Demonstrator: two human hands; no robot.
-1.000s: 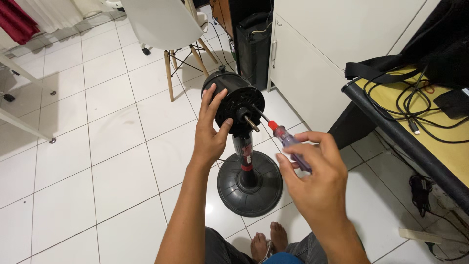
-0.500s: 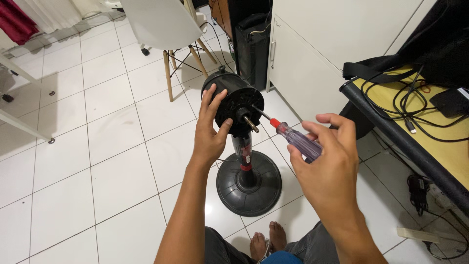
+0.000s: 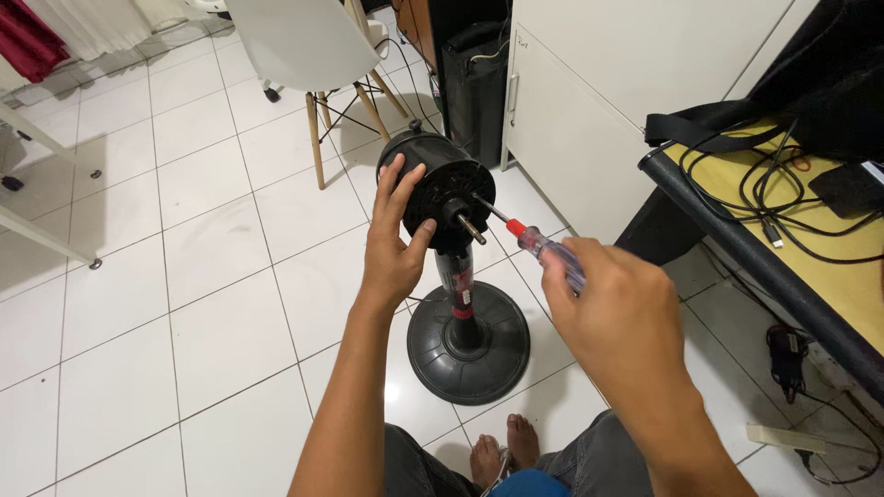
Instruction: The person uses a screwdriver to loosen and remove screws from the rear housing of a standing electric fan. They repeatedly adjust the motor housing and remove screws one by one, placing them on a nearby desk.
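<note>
A black fan motor housing (image 3: 435, 189) sits atop its pole, above a round black base (image 3: 468, 342) on the white tiled floor (image 3: 184, 276). The left hand (image 3: 394, 241) is spread open against the housing's left face, steadying it without closing round it. A bare metal shaft (image 3: 470, 227) sticks out of the centre. The right hand (image 3: 619, 317) is clenched around the clear purple handle of a screwdriver (image 3: 543, 250), whose tip meets the housing face just right of the shaft. To turn well, the blade should stay in line with the screw, pressed firmly in. A white chair (image 3: 308, 46) stands behind; a yellow worktop (image 3: 829, 267) with black cables (image 3: 764, 189) lies right.
</note>
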